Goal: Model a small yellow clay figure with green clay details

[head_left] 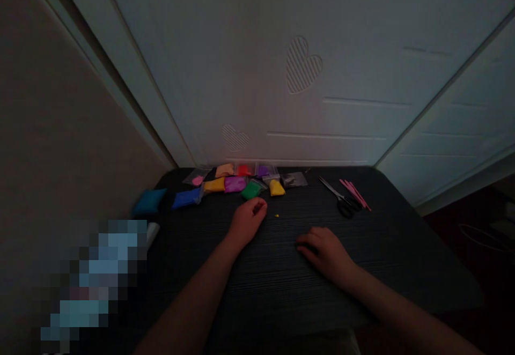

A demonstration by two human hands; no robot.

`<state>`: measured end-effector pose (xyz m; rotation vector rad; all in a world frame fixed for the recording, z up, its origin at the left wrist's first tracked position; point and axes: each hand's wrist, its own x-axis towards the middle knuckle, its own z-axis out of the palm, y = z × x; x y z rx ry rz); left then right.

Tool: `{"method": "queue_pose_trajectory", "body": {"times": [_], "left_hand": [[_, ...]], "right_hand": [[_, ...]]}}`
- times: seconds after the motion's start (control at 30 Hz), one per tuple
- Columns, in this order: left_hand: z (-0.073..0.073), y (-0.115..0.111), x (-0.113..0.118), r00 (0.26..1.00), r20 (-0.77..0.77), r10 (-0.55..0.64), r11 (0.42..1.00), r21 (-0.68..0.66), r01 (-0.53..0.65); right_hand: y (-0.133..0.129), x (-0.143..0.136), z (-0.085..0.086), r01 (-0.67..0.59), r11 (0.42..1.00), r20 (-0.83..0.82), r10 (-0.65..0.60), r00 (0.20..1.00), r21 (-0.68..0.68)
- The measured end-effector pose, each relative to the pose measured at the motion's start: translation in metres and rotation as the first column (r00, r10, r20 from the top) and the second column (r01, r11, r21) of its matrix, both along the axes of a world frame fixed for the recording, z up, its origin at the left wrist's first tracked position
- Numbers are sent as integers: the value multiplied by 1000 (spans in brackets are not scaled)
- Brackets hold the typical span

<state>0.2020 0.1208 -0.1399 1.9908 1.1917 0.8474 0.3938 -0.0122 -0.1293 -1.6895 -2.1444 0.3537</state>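
My left hand (247, 220) is over the dark table, just in front of a green clay packet (251, 190). Its fingers curl in toward the thumb, and whatever may be between them is hidden. To its right lies a tiny yellow bit (277, 215), with a yellow clay packet (276, 187) behind it. My right hand (328, 251) rests lower on the table, its thumb and fingers a little apart and nothing visible in them. Scissors (341, 198) with black handles lie beyond that hand, beside several pink sticks (356, 194).
Along the back of the table (261, 290) sit more clay packets, among them blue (188, 198), orange (214, 185), magenta (235, 184) and red (243, 170). A teal packet (149, 201) lies at the left edge. Behind rises a white panel (249, 76) with embossed hearts. A blurred-out area covers the lower left.
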Motion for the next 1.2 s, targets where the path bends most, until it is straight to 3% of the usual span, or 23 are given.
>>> {"method": "queue_pose_trajectory", "body": {"times": [0.13,0.33,0.47,0.7,1.2], "left_hand": [[-1,2,-2,998,5,58,998,8,-58],[-3,5,-4,996,-6,92,995,23,-92],[-4,6,-3,994,-10,106,994,16,-106],[-5,8,-2,993,-20,118,993,-29,-118],[-1,13,0,991,24,128,985,-122,-124]], "right_hand": [[21,15,-6,149,989,-193,-143,971,14],[54,35,-3,134,990,-192,-123,974,45],[54,38,-2,102,994,-180,-95,979,34],[41,35,4,-27,1000,19,27,999,-15],[41,32,5,-128,991,236,130,963,-25]]}}
